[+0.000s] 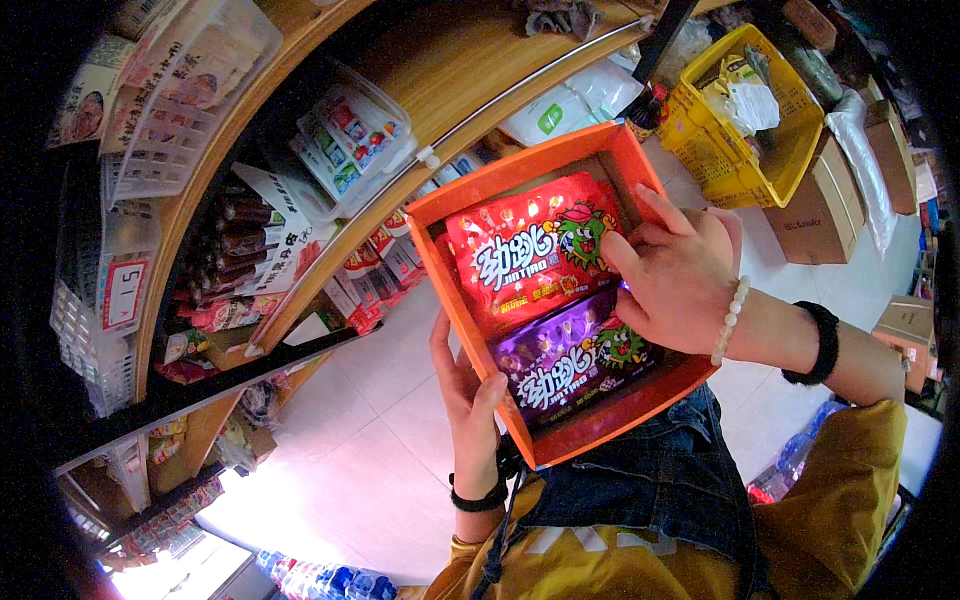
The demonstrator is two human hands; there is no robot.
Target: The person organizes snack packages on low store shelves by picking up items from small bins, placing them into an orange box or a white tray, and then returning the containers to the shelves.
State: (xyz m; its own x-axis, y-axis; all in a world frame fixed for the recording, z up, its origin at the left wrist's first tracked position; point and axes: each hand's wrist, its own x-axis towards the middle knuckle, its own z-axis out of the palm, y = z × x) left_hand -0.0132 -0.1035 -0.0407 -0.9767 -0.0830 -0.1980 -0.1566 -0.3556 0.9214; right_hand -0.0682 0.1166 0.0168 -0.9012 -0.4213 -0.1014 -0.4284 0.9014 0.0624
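Note:
My left hand grips the lower left side of an orange open-topped cardboard box, thumb over its rim. Inside the box lie a red candy packet and, below it, a purple candy packet, each printed with a green spiky cartoon figure. My right hand reaches over the box's right side, its fingers bent at the right ends of both packets. The index finger is raised near the rim. Whether those fingertips pinch a packet is hidden by the hand.
Wooden shelves curve along the left, bearing a clear plastic bin and bundles of dark packaged sticks. At upper right a yellow plastic crate sits on a cardboard carton. Bottled drinks stand low on the tiled floor.

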